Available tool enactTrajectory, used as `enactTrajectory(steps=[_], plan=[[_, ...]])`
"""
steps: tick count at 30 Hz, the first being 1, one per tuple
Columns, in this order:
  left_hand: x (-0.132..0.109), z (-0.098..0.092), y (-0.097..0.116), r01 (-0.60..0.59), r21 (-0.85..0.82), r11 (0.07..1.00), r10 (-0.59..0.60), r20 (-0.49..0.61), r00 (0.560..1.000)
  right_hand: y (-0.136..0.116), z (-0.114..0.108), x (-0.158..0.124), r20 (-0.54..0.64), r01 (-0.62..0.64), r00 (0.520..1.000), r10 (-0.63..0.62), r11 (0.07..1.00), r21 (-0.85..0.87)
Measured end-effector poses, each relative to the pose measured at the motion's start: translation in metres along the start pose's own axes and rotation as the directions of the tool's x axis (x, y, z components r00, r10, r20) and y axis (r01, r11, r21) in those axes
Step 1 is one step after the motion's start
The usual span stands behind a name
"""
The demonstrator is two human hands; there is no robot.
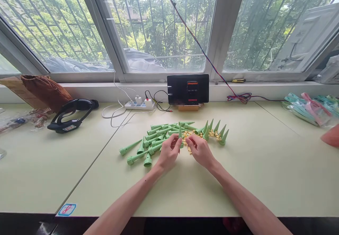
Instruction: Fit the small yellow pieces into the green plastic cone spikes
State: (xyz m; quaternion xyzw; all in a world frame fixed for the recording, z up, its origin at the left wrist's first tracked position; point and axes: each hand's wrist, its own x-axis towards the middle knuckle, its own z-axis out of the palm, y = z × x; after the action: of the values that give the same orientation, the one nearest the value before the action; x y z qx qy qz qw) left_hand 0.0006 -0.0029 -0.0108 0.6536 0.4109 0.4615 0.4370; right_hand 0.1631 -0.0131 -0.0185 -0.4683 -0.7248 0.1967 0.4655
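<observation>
My left hand [169, 151] is closed around a green plastic spike [180, 130], which points upward. Just to its right, my right hand [200, 152] has its fingers pinched together; whatever they hold is hidden or too small to name. Small yellow pieces [186, 133] lie heaped on the table behind and between both hands. To the right of the heap, several green cone-shaped spikes [224, 137] stand tip up. Left of my left hand spreads a pile of long green spikes [137, 157] with wide hollow ends, most lying flat.
A tablet [173, 90] showing a timer stands at the back on a small brown stand [188, 108]. Left of it lie a white power strip [129, 105] with cables and a black headset [65, 125]. Bagged pastel items [304, 111] rest at the right. A window ledge bounds the table.
</observation>
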Motion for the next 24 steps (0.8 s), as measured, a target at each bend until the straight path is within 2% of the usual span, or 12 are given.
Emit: enactTrajectory(steps=[4,8,16,24], plan=[[0.0024,-0.0017,0.0007,0.05,-0.028,0.998,-0.051,-0.059,0.997,-0.0006,-0.0006,-0.0001,-0.011,0.017,1.0,-0.016,0.997,0.072],[0.0027,-0.002,0.0007,0.052,-0.03,0.998,-0.053,-0.059,0.997,0.0016,0.0001,0.0002,-0.018,0.044,0.999,-0.043,0.997,0.067],[0.0001,-0.0007,-0.0036,-0.007,0.055,0.998,0.008,-0.025,1.0,0.0031,0.0009,0.0005,-0.026,0.065,0.998,-0.064,0.997,0.039],[-0.0021,-0.0014,-0.0031,-0.061,0.068,0.996,0.058,0.058,0.997,0.0027,0.0008,-0.0011,-0.042,0.015,0.999,-0.016,1.0,-0.02]])
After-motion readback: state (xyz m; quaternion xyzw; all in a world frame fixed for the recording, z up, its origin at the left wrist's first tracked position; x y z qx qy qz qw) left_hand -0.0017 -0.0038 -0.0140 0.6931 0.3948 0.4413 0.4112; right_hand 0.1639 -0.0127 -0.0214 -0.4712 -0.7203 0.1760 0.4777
